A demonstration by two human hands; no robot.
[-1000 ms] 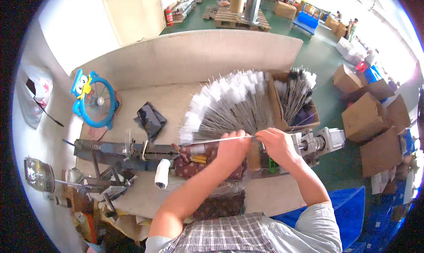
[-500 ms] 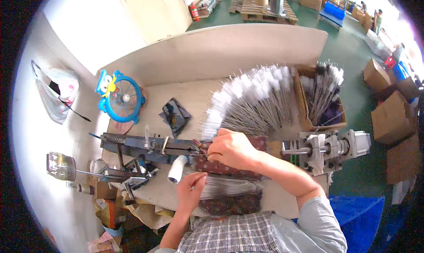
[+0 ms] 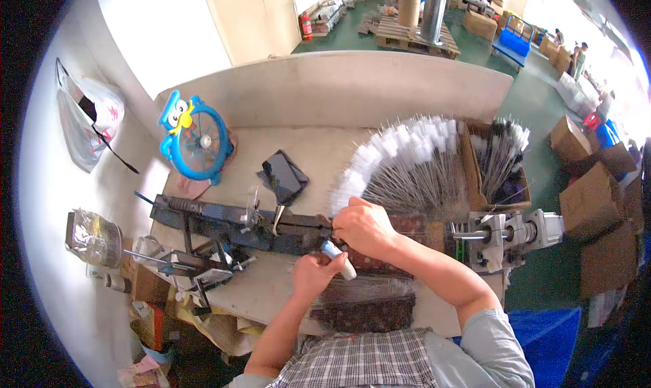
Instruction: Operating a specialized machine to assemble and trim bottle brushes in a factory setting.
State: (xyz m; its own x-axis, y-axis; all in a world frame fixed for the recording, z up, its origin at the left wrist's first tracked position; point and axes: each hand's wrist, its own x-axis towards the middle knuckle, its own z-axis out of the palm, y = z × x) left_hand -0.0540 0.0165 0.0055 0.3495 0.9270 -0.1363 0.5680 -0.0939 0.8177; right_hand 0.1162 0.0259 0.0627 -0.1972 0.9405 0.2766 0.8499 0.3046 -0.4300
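Observation:
My left hand (image 3: 316, 274) is closed around a white cylinder (image 3: 343, 265) with a bluish upper end; whether it is fixed to the machine I cannot tell. Just above, the fingers of my right hand (image 3: 363, 227) are pinched together at the right end of a long dark metal clamp (image 3: 298, 225). What they hold is too small to make out. A bundle of thin wires (image 3: 366, 289) lies in front of me on dark dotted cloth (image 3: 366, 313). Beyond my right hand, wire-stemmed brushes (image 3: 413, 157) with white bristles are spread in a fan.
A cardboard box (image 3: 475, 178) of more brushes stands right of the fan. Near the bench's right end is a metal spindle unit (image 3: 508, 235). A blue toy-shaped fan (image 3: 203, 143) and a dark pouch (image 3: 285, 176) sit at the back left. A raised panel (image 3: 339, 83) edges the bench.
My left hand has moved up and right and closed on the white cylinder, which now stands farther right and more under my right hand. My right hand stays at the clamp's end. The view has shifted slightly.

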